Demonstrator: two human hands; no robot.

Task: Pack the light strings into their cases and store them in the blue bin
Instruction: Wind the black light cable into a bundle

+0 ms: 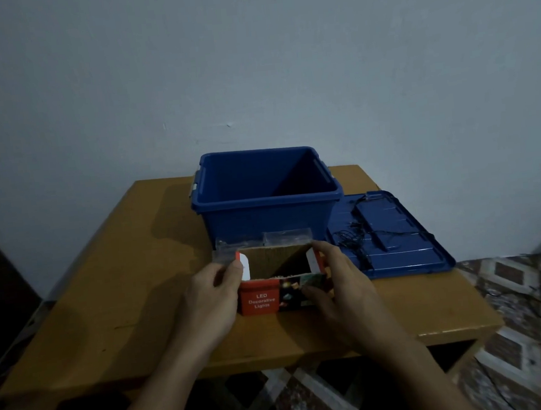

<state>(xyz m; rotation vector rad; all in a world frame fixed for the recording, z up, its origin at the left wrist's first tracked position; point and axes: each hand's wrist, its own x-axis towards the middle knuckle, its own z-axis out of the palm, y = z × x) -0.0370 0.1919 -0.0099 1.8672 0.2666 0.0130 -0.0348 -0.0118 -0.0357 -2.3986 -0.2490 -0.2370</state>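
Wooden surface (107, 303) is carrying everything, standing over a patterned tiled floor (535, 295). Nearest, the left hand (215, 296) is working at an open-topped red box (260, 300), its grip pinching the box's left end between thumb and curled fingers. The right hand (339, 284) is wrapping its grip round the right end, thumb lying on the front face. The box is sitting at 6 o'clock from the blue bin (264, 218). Clear plastic bags (287, 236) are lying between them. At 3 o'clock from the bin, a lid (413, 260) is lying flat, a dark light string (352, 241) sprawling on it. A pale wall (248, 58) is rising behind.
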